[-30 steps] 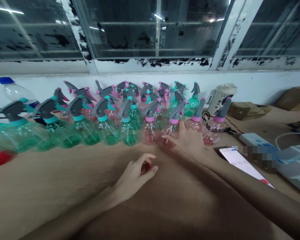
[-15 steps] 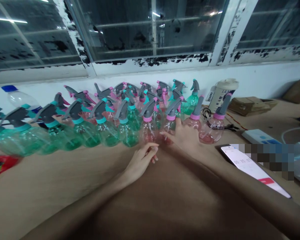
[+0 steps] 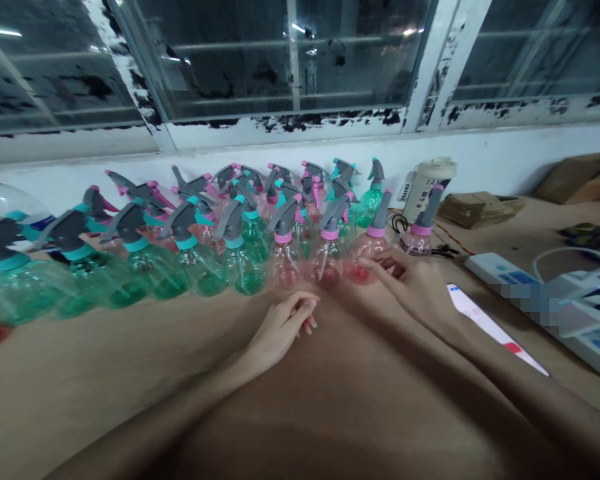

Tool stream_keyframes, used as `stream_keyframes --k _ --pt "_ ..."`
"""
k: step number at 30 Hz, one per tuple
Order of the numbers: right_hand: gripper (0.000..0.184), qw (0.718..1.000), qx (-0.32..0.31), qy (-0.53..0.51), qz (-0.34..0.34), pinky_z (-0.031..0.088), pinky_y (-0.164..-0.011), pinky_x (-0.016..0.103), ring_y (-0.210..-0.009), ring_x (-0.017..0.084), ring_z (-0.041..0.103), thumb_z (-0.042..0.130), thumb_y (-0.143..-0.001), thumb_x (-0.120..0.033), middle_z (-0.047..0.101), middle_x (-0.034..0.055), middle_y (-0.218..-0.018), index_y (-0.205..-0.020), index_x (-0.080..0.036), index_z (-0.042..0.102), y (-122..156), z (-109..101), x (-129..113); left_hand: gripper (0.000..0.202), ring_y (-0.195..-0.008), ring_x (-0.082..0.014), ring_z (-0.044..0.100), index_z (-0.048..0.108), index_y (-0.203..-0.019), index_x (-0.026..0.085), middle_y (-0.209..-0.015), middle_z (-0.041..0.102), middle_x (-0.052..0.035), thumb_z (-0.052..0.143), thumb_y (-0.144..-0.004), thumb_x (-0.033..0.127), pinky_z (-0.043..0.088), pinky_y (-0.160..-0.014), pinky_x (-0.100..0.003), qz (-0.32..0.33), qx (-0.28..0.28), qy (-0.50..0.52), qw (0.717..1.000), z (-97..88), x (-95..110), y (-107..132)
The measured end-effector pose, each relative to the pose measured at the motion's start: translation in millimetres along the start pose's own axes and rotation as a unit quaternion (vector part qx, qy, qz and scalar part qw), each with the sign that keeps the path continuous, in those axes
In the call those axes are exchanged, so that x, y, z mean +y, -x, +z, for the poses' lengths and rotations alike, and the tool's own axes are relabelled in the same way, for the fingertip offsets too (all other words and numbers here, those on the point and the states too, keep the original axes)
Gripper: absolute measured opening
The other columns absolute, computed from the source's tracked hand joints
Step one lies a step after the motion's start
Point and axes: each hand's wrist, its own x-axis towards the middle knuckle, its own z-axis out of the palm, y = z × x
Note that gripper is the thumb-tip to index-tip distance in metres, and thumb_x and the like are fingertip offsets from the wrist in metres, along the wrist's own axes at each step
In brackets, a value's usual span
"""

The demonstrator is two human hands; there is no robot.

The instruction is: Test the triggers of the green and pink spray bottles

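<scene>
Several spray bottles stand in rows on a brown table (image 3: 105, 373) under a window. The left ones are green (image 3: 240, 263), the right ones pink (image 3: 283, 263), all with grey triggers. My left hand (image 3: 283, 327) rests on the table just in front of the pink bottles, fingers loosely curled, holding nothing. My right hand (image 3: 413, 287) reaches around the rightmost pink bottle (image 3: 414, 237), its fingers spread and touching the bottle's base and the pink bottle (image 3: 367, 257) beside it.
A white cup (image 3: 425, 187) stands behind the rightmost bottle. A phone (image 3: 495, 330) lies face up right of my right hand. A white power strip (image 3: 500, 270) and cables sit further right. Cardboard pieces (image 3: 480, 207) lie at the back right. A clear water bottle (image 3: 5, 200) stands far left.
My right hand shifted right along the front row to the rightmost pink bottle. My left hand slid forward toward the bottles and settled on the table. The view shifted slightly to the right.
</scene>
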Motion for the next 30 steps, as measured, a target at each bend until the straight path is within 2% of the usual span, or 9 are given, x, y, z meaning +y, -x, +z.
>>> stream_keyframes --k 1,3,8,12,18,21,25,28,30 --pt "0.044 1.000 0.016 -0.018 0.010 0.044 -0.054 0.032 -0.057 0.020 0.061 0.041 -0.083 -0.059 0.068 0.0050 -0.070 -0.088 -0.022 0.065 -1 -4 9 0.030 -0.067 -0.0133 0.057 0.054 -0.101 0.020 -0.073 0.057 -0.0004 0.035 -0.092 0.041 0.042 -0.056 -0.024 -0.001 -0.004 0.006 1.000 1.3 0 0" --pt "0.042 0.998 0.051 -0.035 0.013 0.045 -0.055 0.032 -0.059 0.020 0.061 0.044 -0.082 -0.056 0.069 0.0062 -0.076 -0.090 -0.020 0.062 -4 -7 26 0.029 -0.067 -0.0133 0.056 0.054 -0.101 0.019 -0.073 0.057 -0.0004 0.035 -0.092 0.040 0.042 -0.057 -0.024 -0.002 -0.012 0.016 1.000 4.2 1 1" --pt "0.057 0.995 0.098 -0.024 0.028 0.046 -0.070 0.043 -0.092 0.032 0.060 0.050 -0.076 -0.059 0.064 0.0162 -0.106 -0.111 -0.014 0.051 -19 5 41 0.029 -0.065 -0.0125 0.055 0.056 -0.100 0.019 -0.072 0.057 0.0002 0.035 -0.093 0.039 0.042 -0.058 -0.024 0.001 -0.023 0.017 1.000 9.0 9 8" --pt "0.065 0.997 0.056 -0.031 0.044 0.046 -0.075 0.043 -0.099 0.032 0.059 0.052 -0.075 -0.058 0.059 0.0171 -0.116 -0.121 -0.014 0.043 -31 14 34 0.030 -0.064 -0.0126 0.054 0.056 -0.099 0.018 -0.071 0.058 -0.0003 0.035 -0.093 0.038 0.043 -0.060 -0.025 -0.001 -0.033 0.003 0.999 8.6 19 16" --pt "0.049 0.998 -0.004 0.032 0.063 0.046 -0.068 0.039 -0.084 0.029 0.063 0.049 -0.078 -0.056 0.066 0.0130 -0.094 -0.107 -0.017 0.051 -38 6 23 0.032 -0.066 -0.0135 0.056 0.057 -0.099 0.020 -0.072 0.059 -0.0007 0.034 -0.093 0.040 0.043 -0.062 -0.025 -0.003 -0.049 -0.027 0.998 11.2 24 24" --pt "0.048 0.996 -0.016 0.057 0.070 0.045 -0.066 0.038 -0.085 0.030 0.062 0.048 -0.077 -0.056 0.065 0.0148 -0.098 -0.105 -0.017 0.051 -30 -3 19 0.030 -0.067 -0.0137 0.057 0.057 -0.098 0.021 -0.071 0.060 0.0002 0.035 -0.092 0.041 0.043 -0.063 -0.026 -0.003 -0.057 -0.045 0.997 12.6 24 26" --pt "0.051 0.996 -0.008 0.077 0.053 0.045 -0.063 0.042 -0.084 0.035 0.061 0.048 -0.076 -0.057 0.063 0.0169 -0.100 -0.107 -0.016 0.051 -4 -11 14 0.021 -0.069 -0.0136 0.056 0.057 -0.097 0.024 -0.076 0.061 0.0013 0.043 -0.090 0.039 0.044 -0.068 -0.027 0.019 -0.045 -0.074 0.996 10.8 25 27" --pt "0.056 0.998 -0.019 0.049 0.024 0.047 -0.063 0.043 -0.085 0.035 0.061 0.049 -0.076 -0.057 0.063 0.0157 -0.096 -0.113 -0.015 0.048 21 -14 6 0.020 -0.079 -0.0153 0.057 0.054 -0.103 0.025 -0.091 0.061 -0.0001 0.050 -0.086 0.035 0.045 -0.076 -0.031 0.043 -0.011 -0.088 0.995 7.9 27 26" --pt "0.058 0.999 -0.041 0.006 -0.020 0.048 -0.067 0.043 -0.092 0.033 0.060 0.052 -0.076 -0.057 0.061 0.0142 -0.104 -0.117 -0.017 0.045 37 -15 -4 0.030 -0.093 -0.0177 0.057 0.049 -0.111 0.026 -0.108 0.059 -0.0025 0.055 -0.083 0.035 0.045 -0.085 -0.035 0.060 0.012 -0.081 0.995 6.0 30 27"
